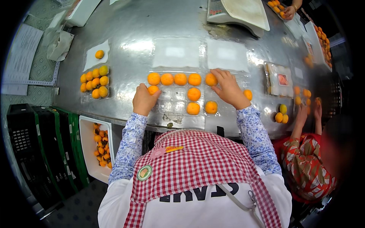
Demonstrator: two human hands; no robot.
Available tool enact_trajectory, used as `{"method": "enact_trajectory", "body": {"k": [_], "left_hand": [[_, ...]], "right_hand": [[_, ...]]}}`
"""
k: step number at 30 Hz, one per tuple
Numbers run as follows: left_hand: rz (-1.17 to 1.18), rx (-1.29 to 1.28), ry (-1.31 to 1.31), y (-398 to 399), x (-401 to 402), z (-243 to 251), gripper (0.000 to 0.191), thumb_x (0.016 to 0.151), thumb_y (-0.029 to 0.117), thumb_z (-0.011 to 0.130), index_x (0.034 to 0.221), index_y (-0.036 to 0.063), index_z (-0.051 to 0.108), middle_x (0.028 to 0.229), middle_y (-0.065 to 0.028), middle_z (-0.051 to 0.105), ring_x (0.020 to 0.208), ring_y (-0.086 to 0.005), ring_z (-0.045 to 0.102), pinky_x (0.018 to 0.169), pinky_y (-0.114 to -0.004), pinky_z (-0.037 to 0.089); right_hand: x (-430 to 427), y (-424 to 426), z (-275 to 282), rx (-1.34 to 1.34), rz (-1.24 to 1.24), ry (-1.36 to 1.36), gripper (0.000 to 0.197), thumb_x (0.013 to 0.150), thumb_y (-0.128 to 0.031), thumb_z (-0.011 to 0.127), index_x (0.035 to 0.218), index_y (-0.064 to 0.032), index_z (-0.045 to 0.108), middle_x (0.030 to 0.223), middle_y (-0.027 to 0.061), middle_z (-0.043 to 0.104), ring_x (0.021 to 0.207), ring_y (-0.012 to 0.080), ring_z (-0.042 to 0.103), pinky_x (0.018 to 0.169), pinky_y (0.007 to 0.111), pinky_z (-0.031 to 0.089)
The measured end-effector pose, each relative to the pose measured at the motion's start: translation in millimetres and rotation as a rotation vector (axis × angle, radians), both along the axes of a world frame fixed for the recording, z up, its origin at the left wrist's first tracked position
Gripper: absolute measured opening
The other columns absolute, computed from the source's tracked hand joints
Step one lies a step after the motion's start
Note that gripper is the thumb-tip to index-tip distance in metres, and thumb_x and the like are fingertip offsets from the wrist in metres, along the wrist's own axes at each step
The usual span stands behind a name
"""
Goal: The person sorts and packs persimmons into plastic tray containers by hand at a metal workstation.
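Two open clear plastic clamshell packs lie side by side before me, their lids, lined with white pads, folded back. In the left pack's divided tray (173,98), several orange persimmons (180,79) fill the far row and the right column. My left hand (143,100) has its thumb and fingers around a persimmon (152,90) in the left column, second row. My right hand (229,89) has its fingers and thumb about a persimmon (211,79) at the right tray's far left corner. Another persimmon (211,107) sits in that tray's near left corner; one more (247,95) shows beyond my right wrist.
A filled fruit pack (95,82) stands to the left. At the back is a weighing scale (238,14). Left below the table edge, a white bin (85,148) holds persimmons beside stacked crates (42,148). A co-worker's hands (302,114) handle fruit at right; another hand (289,12) is far right.
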State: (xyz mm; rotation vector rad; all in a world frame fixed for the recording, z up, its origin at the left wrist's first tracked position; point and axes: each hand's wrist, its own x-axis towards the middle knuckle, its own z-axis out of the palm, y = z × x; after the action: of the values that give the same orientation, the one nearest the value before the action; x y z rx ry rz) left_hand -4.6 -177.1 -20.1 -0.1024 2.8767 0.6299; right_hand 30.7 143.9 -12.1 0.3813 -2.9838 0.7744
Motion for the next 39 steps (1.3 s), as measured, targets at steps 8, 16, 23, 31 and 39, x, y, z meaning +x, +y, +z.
{"method": "enact_trajectory", "body": {"k": [8,16,23,31,39], "left_hand": [[-0.059,-0.120,0.028,1,5,5,0.053,0.075,0.042,0.073,0.094,-0.0028,0.052,0.094,-0.0198,0.057,0.082,-0.0358,0.061,0.067,-0.044,0.051],[-0.313,0.085,0.686,15,11,22,0.038,0.087,0.022,0.064,0.114,-0.0023,0.053,0.096,-0.0152,0.058,0.079,-0.0276,0.060,0.068,-0.038,0.051],[-0.242,0.969,-0.341,71,31,52,0.031,0.099,0.021,0.045,0.124,0.0022,0.048,0.087,-0.0067,0.062,0.077,-0.0121,0.060,0.068,-0.026,0.050],[-0.243,1.373,-0.755,71,52,52,0.045,0.101,0.028,0.042,0.138,0.0034,0.037,0.125,-0.0102,0.051,0.110,-0.0175,0.055,0.087,-0.031,0.049],[-0.181,1.408,-0.562,68,64,54,0.047,0.094,0.015,0.055,0.137,0.0039,0.038,0.127,-0.0094,0.049,0.115,-0.0177,0.051,0.097,-0.032,0.044]], "right_hand": [[-3,-2,-6,-0.049,-0.042,-0.008,0.053,0.078,-0.011,0.069,0.127,-0.0061,0.050,0.122,0.0111,0.057,0.118,0.0289,0.048,0.097,0.041,0.039],[36,-11,31,-1.227,-0.322,-0.514,0.042,0.096,-0.022,0.053,0.132,-0.0040,0.043,0.114,0.0138,0.060,0.098,0.0227,0.063,0.085,0.031,0.051],[63,-38,36,-1.510,-0.206,-0.702,0.045,0.099,-0.027,0.047,0.136,-0.0037,0.037,0.120,0.0151,0.056,0.100,0.0220,0.063,0.087,0.031,0.050],[86,-59,37,-1.374,-0.026,-0.422,0.058,0.089,-0.012,0.063,0.139,-0.0063,0.034,0.135,0.0122,0.047,0.123,0.0202,0.046,0.099,0.035,0.042],[96,-64,22,-1.089,-0.160,-0.281,0.055,0.084,-0.010,0.067,0.132,-0.0062,0.042,0.132,0.0097,0.046,0.114,0.0205,0.050,0.094,0.031,0.045]]}}
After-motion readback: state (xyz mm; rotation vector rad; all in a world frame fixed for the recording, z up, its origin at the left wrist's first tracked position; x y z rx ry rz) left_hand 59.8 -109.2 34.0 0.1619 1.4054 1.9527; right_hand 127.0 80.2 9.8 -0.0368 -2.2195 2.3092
